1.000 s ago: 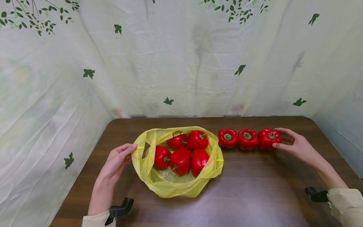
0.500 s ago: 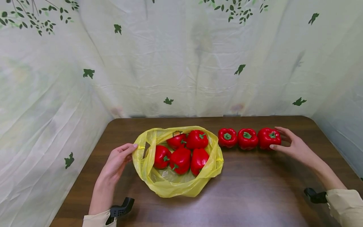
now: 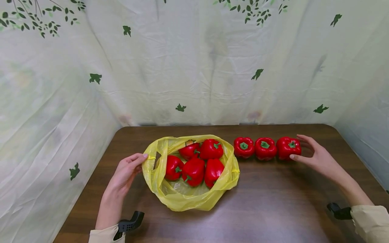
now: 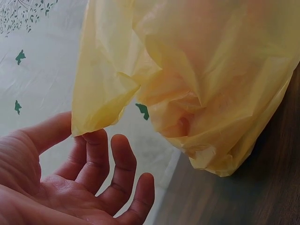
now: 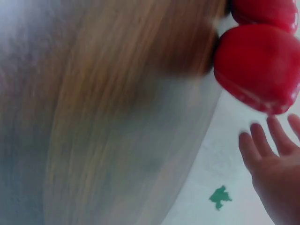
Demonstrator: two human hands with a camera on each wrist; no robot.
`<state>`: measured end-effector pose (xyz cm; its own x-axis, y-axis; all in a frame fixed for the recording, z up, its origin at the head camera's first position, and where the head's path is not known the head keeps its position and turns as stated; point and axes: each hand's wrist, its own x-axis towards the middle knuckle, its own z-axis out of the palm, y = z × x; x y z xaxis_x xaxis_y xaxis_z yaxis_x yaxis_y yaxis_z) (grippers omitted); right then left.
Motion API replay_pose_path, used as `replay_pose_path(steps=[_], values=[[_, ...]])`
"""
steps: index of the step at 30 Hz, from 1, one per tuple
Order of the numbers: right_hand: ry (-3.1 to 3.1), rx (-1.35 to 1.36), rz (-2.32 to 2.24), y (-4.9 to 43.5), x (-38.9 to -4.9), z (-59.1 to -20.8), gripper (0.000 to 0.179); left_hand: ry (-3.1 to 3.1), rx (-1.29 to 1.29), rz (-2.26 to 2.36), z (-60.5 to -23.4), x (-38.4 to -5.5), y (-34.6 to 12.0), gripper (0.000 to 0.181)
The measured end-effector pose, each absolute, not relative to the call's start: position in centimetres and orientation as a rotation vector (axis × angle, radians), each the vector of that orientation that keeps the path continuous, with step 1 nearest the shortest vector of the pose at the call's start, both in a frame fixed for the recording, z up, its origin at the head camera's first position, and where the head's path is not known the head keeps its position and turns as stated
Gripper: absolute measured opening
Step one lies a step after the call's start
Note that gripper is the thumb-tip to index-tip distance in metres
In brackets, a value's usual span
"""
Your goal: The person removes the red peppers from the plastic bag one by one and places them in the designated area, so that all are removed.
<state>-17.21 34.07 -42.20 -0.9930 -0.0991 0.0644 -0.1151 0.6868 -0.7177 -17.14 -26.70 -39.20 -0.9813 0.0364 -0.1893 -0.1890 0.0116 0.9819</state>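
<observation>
A yellow plastic bag [image 3: 194, 202] stands open-topped on the table with several red bell peppers [image 3: 193, 172] inside. My left hand [image 3: 126, 172] pinches the left edge of its mouth between thumb and fingers; in the left wrist view the bag's handle corner [image 4: 101, 112] is at those fingertips, and the other fingers are loosely bent. Right of the bag, three red bell peppers sit in a row, stems up. Beside the rightmost pepper [image 3: 287, 148] is my right hand [image 3: 322, 160], thumb in front and fingers behind. The right wrist view shows its fingers extended just short of that pepper [image 5: 258, 65].
The middle pepper [image 3: 265, 150] and the left pepper [image 3: 243, 152] of the row stand close together against the bag's right side. All rests on a dark wooden table [image 3: 264, 202]. A pale leaf-patterned curtain [image 3: 194, 67] hangs behind the table's far edge.
The right hand's thumb and fingers have spread slightly from the rightmost pepper, which stays in the row. The left hand and the bag have barely moved.
</observation>
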Motion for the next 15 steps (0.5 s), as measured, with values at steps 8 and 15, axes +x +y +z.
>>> replay_pose_path(steps=[8, 15], values=[[-2.668, 0.161, 1.125, 31.9, -15.9, -41.2, 0.075, 2.112, -0.162, 2.096, -39.1, -17.1, -26.7, 0.017], [-2.564, 0.290, 1.074, 28.8, -15.3, -40.4, 0.067, 2.115, -0.169, 2.093, -39.1, -17.1, -26.7, 0.017]])
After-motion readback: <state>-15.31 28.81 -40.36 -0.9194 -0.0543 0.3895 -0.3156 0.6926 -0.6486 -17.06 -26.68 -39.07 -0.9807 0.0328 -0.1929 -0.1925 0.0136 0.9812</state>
